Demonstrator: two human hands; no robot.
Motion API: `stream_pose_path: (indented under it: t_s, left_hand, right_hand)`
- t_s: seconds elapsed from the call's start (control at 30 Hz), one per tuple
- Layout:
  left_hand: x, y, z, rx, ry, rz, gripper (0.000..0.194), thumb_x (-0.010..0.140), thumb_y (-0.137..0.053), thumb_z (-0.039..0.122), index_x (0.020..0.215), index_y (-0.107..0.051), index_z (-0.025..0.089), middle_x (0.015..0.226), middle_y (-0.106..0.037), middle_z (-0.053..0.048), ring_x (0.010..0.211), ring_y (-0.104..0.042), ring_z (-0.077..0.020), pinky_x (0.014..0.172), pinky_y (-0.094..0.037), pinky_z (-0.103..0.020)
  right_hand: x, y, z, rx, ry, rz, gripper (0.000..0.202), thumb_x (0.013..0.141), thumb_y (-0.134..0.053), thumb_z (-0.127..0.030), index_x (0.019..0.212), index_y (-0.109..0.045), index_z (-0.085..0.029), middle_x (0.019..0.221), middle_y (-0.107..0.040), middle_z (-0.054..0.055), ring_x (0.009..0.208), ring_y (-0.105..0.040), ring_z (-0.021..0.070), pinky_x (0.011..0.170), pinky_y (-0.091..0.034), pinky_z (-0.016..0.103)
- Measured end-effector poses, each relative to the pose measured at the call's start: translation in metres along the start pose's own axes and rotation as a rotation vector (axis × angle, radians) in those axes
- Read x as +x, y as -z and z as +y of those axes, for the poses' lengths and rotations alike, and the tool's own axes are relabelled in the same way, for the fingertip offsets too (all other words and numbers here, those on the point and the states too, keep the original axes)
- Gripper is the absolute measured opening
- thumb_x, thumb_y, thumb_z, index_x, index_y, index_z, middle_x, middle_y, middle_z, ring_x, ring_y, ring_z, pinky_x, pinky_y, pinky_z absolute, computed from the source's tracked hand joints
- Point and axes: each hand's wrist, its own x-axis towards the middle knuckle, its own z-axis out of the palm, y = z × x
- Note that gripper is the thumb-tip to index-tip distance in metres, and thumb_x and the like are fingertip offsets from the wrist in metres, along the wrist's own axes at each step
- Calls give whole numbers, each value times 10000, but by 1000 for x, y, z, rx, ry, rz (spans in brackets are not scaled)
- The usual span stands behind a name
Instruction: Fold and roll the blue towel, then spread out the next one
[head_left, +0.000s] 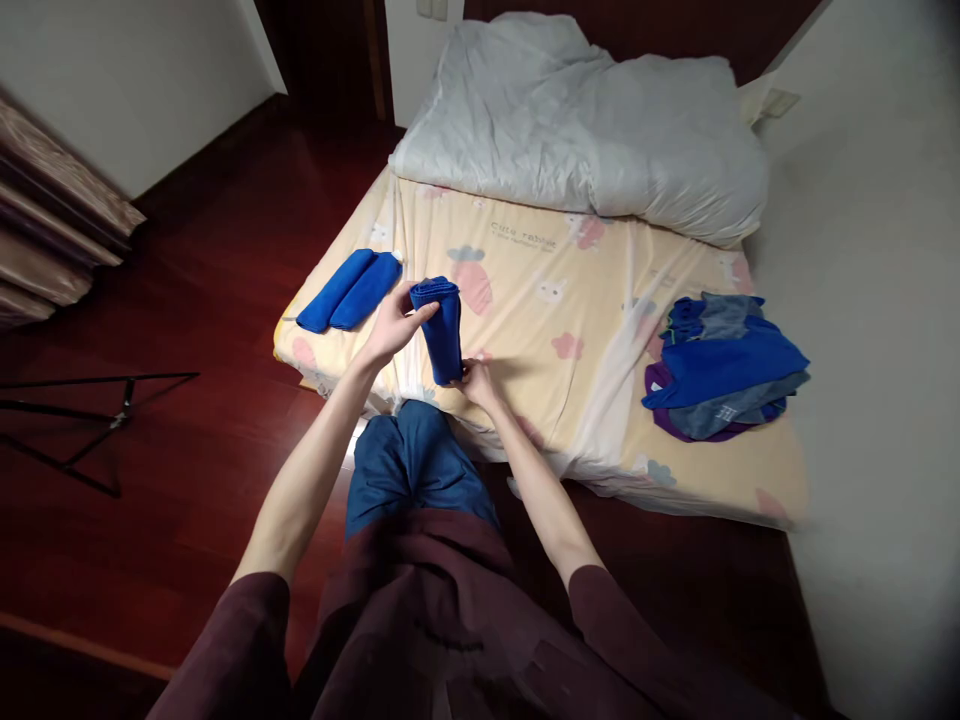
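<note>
A rolled blue towel (444,330) stands nearly upright over the near edge of the mattress (600,330). My left hand (396,322) grips its upper end from the left. My right hand (474,382) holds its lower end, pressed against the yellow patterned sheet. Two more rolled blue towels (351,290) lie side by side on the mattress's left corner, a little beyond my left hand.
A loose pile of blue, grey and purple cloths (720,368) lies on the mattress at the right. A white duvet (577,130) is bunched at the far end. Dark wooden floor (187,300) and a black metal stand (82,420) are at the left, a wall (877,350) at the right.
</note>
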Motion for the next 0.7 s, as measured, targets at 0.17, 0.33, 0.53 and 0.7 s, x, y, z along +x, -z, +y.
stream_pose_path:
  t_s: [0.17, 0.33, 0.53, 0.7]
  left_hand:
    - [29, 43, 23, 192, -29, -95, 477, 851, -772, 472, 1181, -654, 148, 1105, -719, -89, 1088, -693, -273, 951, -579, -415]
    - [48, 81, 27, 335, -50, -96, 392, 858, -733, 385, 1164, -661, 151, 1111, -707, -84, 1077, -683, -267, 976, -580, -438]
    - [60, 114, 3, 362, -41, -57, 370, 863, -715, 363, 1166, -652, 160, 1086, -700, -85, 1072, -685, -268, 958, -592, -450]
    - [61, 132, -15, 365, -33, -17, 393, 854, -729, 389, 1167, -648, 165, 1106, -704, -91, 1086, -683, -276, 947, -597, -431]
  right_hand:
    - [57, -52, -56, 36, 41, 60, 192, 752, -800, -226, 931, -757, -171, 969, -797, 83, 902, -717, 249, 837, -553, 334]
    - [102, -82, -88, 64, 55, 78, 128, 779, -778, -213, 899, -754, -175, 967, -812, 98, 909, -733, 259, 830, -545, 325]
    - [134, -108, -96, 140, 30, 18, 208, 767, -810, -247, 952, -759, -167, 932, -809, 81, 935, -716, 255, 828, -554, 320]
    - [147, -134, -88, 106, 65, -38, 219, 776, -825, -295, 948, -769, -171, 930, -800, 59, 859, -716, 234, 820, -563, 323]
